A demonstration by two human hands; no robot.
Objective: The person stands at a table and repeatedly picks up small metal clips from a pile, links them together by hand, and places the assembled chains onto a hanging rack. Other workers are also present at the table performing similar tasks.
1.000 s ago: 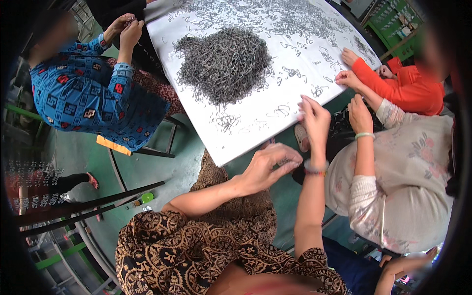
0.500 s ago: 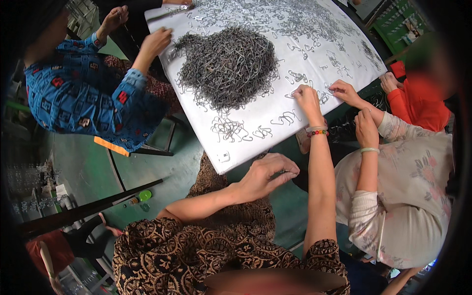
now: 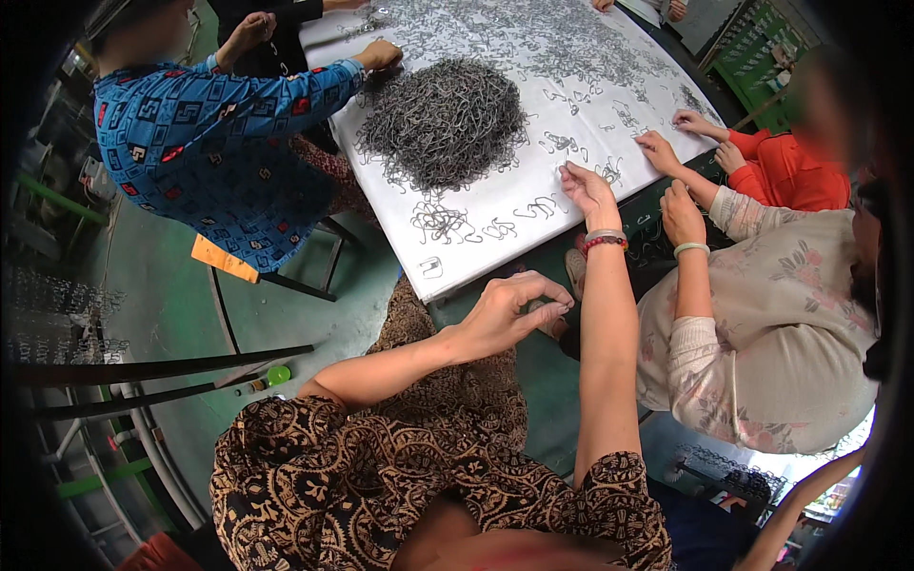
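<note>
My left hand (image 3: 509,309) hovers off the table's near edge, with thumb and forefinger pinched together. Whatever sits between those fingertips is too small to make out. Over the right part of the table's near edge, my right hand (image 3: 588,193) has its fingertips pressed together beside a small cluster of bent wire hooks (image 3: 564,145); what it pinches cannot be told. Loose wire hooks (image 3: 443,222) lie in a bunch near the close corner, and a short row of hooks (image 3: 540,206) lies between that bunch and my right hand.
A large heap of dark wire hooks (image 3: 443,122) stands on the white-covered table (image 3: 476,262), with many more scattered behind. A person in blue (image 3: 209,143) works at the left. A person in a pale floral top (image 3: 762,324) and one in red (image 3: 795,171) sit at the right.
My right hand has turned, its palm side now showing more, while my left stays pinched. The person in blue has stretched an arm to the heap. The whole view has shifted slightly.
</note>
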